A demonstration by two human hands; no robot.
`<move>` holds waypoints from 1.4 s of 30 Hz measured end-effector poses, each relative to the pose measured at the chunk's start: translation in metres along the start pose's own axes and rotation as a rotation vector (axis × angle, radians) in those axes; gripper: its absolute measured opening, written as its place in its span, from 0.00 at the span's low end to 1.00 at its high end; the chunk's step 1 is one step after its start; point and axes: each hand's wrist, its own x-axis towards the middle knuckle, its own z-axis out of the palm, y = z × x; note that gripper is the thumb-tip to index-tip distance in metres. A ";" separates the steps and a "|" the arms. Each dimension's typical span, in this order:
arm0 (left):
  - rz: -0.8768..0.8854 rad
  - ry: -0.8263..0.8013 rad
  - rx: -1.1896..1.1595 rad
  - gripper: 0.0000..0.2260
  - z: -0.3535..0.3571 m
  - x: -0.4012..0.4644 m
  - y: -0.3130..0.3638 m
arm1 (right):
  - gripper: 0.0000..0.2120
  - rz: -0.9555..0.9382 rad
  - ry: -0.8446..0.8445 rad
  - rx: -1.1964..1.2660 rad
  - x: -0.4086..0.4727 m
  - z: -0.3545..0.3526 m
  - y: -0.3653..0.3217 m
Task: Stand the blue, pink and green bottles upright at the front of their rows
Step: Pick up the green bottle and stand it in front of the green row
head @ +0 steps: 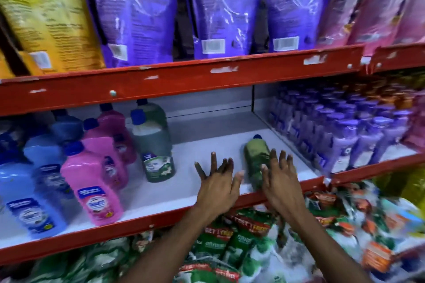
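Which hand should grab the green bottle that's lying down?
Probably the right hand: it already overlaps the lying green bottle near the shelf's front edge. The left hand is spread open beside it, over bare shelf.

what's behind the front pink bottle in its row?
Behind the front pink plastic bottle stand two more upright pink bottles with dark blue caps: a middle one and a rear one. Each hides the lower body of the next; anything further back is covered.
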 end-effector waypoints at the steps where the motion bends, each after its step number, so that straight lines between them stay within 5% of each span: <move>1: -0.015 -0.035 -0.051 0.32 0.005 0.011 0.009 | 0.27 0.028 -0.048 0.062 0.006 -0.002 0.006; 4: -0.085 -0.106 -0.237 0.26 0.014 0.036 0.032 | 0.13 0.065 -0.120 0.213 0.022 -0.007 0.016; 9: -0.355 -0.024 -0.787 0.10 0.015 0.056 0.043 | 0.08 0.204 -0.209 0.487 0.039 -0.008 0.023; 15: -0.392 0.135 -1.225 0.18 -0.014 0.023 0.018 | 0.21 0.159 -0.157 0.868 0.025 0.003 -0.013; 23: -0.350 0.444 -1.180 0.25 -0.053 -0.058 -0.066 | 0.17 -0.126 -0.117 0.977 -0.020 0.038 -0.115; 32: -0.453 0.657 -1.126 0.29 -0.059 -0.095 -0.119 | 0.20 -0.210 -0.172 0.935 -0.040 0.073 -0.184; 38: -0.374 0.570 -0.855 0.23 -0.060 -0.108 -0.125 | 0.21 -0.211 -0.076 0.843 -0.043 0.075 -0.188; 42: -0.300 0.485 -0.646 0.17 -0.062 -0.119 -0.125 | 0.23 -0.195 -0.224 0.950 -0.044 0.070 -0.187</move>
